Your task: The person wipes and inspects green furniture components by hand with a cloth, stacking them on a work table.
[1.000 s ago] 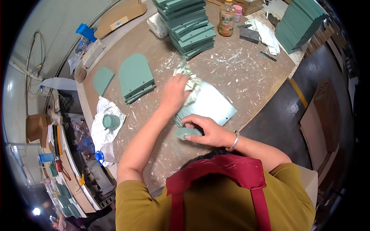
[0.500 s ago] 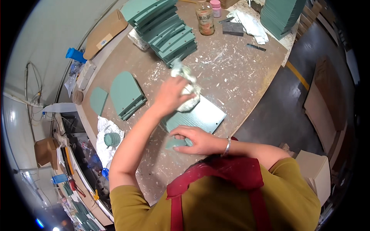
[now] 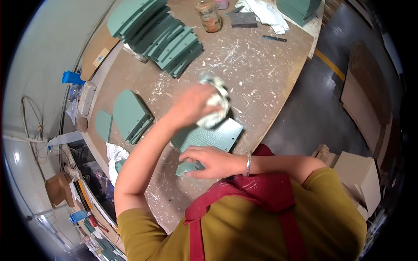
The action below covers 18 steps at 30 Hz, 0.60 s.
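A crumpled white cloth [image 3: 216,102] is bunched under my left hand [image 3: 193,102], whose fingers close over it at the far end of a green board [image 3: 209,135]. Motion smears this hand. The board lies flat on the worktable, its surface finely grooved, with small holes along the right end. At its near edge, my right hand [image 3: 212,161] pinches a small, flat, pale-green piece [image 3: 187,168] between thumb and fingers. What kind of piece it is cannot be made out.
A paint-flecked table [image 3: 257,65] carries a leaning stack of green boards [image 3: 159,37] at the far left. Left of my arm lie more rounded boards [image 3: 130,115]. Farther back stand a glass jar [image 3: 209,17], a dark block [image 3: 244,19] and a white rag [image 3: 267,15]. Cardboard boxes [image 3: 357,174] sit right.
The whole view has shifted, so the table things appear farther left and the far ones higher. My left hand still holds the cloth; my right hand keeps the pale-green piece.
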Available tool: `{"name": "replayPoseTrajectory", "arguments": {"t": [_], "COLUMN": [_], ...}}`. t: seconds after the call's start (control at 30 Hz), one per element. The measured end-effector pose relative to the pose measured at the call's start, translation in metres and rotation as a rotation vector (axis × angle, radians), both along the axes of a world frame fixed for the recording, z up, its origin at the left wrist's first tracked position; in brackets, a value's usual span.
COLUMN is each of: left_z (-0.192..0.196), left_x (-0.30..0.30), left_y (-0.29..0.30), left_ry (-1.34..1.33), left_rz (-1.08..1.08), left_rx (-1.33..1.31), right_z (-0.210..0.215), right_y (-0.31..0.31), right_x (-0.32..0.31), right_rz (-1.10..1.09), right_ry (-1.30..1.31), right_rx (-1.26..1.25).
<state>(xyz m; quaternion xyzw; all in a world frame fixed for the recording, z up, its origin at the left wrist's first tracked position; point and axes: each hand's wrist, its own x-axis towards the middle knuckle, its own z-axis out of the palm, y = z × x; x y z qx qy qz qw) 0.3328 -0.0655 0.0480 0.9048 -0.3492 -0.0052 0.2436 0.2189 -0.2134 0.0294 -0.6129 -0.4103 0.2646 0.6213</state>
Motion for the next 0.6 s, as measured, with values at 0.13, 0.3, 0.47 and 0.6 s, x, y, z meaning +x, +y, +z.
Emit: {"name": "replayPoseTrajectory", "arguments": {"t": [0.13,0.3,0.47,0.6], "left_z": [-0.004,-0.001,0.001,-0.006], "left_x": [0.015,-0.026,-0.014,-0.033], "left_y": [-0.008,-0.049,-0.061,-0.066], "left_ry": [0.129,0.081,0.246,0.097], "left_rz": [0.146,-0.331,-0.25,-0.462], "left_rx": [0.184,0.144,0.273,0.092], "right_z": [0.0,-0.005,0.007,-0.013], "right_y": [0.001,0.002,-0.001,0.007], "right_x": [0.0,-0.008,-0.004,-0.015], "right_rz": [0.017,0.003,0.038,-0.012], "right_ry": [-0.006,-0.001,0.056,0.031], "right_rx": [-0.032,-0.016,-0.12,-0.022]}}
